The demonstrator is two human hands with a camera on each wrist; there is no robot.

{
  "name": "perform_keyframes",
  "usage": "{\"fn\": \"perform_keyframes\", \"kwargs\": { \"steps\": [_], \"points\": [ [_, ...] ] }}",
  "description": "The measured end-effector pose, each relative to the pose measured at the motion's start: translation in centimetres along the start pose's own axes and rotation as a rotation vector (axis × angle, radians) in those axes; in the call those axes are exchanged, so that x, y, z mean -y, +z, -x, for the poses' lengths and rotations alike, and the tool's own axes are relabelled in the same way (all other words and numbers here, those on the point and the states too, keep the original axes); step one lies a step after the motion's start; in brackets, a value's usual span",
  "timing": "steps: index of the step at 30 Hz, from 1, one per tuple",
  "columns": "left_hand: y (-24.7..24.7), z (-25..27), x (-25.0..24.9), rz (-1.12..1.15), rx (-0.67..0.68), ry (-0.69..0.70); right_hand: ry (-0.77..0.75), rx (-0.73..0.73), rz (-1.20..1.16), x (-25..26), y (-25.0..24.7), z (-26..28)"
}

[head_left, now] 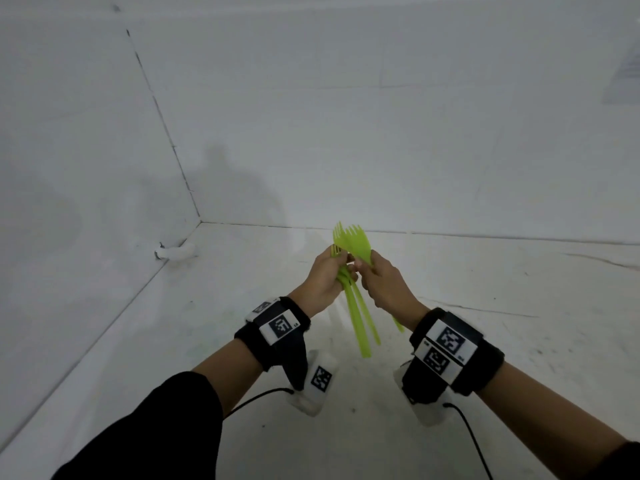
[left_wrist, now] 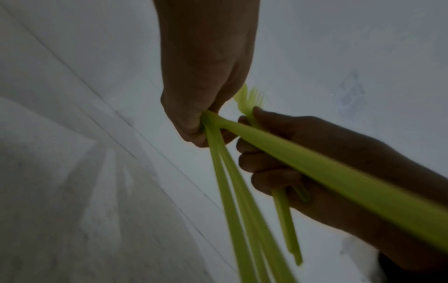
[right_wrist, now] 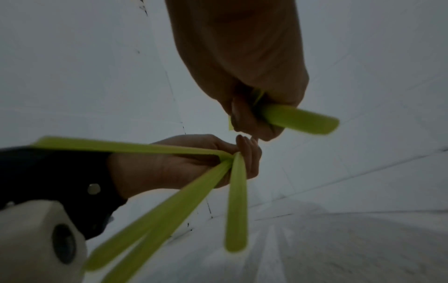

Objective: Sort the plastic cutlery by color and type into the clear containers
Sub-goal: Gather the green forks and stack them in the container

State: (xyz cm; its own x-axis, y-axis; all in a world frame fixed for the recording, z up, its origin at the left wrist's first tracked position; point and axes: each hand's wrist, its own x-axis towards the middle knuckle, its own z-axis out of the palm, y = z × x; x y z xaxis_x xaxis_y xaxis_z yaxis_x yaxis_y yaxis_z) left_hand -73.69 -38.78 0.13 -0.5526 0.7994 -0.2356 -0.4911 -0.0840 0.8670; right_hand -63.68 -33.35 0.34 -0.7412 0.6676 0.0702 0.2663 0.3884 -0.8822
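My left hand (head_left: 323,277) grips a bunch of several lime-green plastic forks (head_left: 360,323) near their necks, handles fanning down toward me. My right hand (head_left: 382,282) holds one more green fork (head_left: 358,244), its tines pointing up beside the bunch's tines and its handle end (head_left: 398,323) showing below the wrist. In the left wrist view the left hand (left_wrist: 206,107) grips the fanned handles (left_wrist: 242,220) with the right hand (left_wrist: 303,153) just beside it. The right wrist view shows the right hand (right_wrist: 252,107) curled round its fork handle (right_wrist: 300,120), and the left hand (right_wrist: 194,162) holding the bunch (right_wrist: 236,206). No clear containers are in view.
The hands are raised over a white floor (head_left: 485,341) in the corner of white walls (head_left: 311,116). A small white fitting (head_left: 175,252) sits at the base of the left wall. Black cables (head_left: 467,441) trail from the wrist cameras.
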Motion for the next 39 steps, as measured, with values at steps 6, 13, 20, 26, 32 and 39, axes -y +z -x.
{"fn": "perform_keyframes", "kwargs": {
  "steps": [6, 13, 20, 26, 32, 39],
  "points": [
    [3.3, 3.7, 2.1, 0.172, -0.045, -0.063, -0.068, 0.024, 0.244, -2.1, -2.5, 5.3],
    [7.6, 7.1, 5.9, -0.007, -0.096, -0.001, -0.167, 0.061, 0.331, -4.4, -6.0, 11.3],
    [12.4, 8.7, 8.0, -0.031, -0.007, -0.012, -0.122, 0.022, 0.213, -5.6, -11.0, 15.0],
    [14.8, 8.8, 8.7, 0.027, 0.038, -0.055, -0.002, 0.02, -0.135, -6.4, -13.2, 16.5],
    [15.5, 9.2, 9.4, 0.028, 0.01, 0.001, 0.021, -0.047, -0.176, -7.4, -14.5, 17.1],
    [15.4, 8.8, 10.5, 0.018, 0.049, -0.022, 0.115, 0.029, -0.355, -7.7, -15.3, 16.7]
  ]
}}
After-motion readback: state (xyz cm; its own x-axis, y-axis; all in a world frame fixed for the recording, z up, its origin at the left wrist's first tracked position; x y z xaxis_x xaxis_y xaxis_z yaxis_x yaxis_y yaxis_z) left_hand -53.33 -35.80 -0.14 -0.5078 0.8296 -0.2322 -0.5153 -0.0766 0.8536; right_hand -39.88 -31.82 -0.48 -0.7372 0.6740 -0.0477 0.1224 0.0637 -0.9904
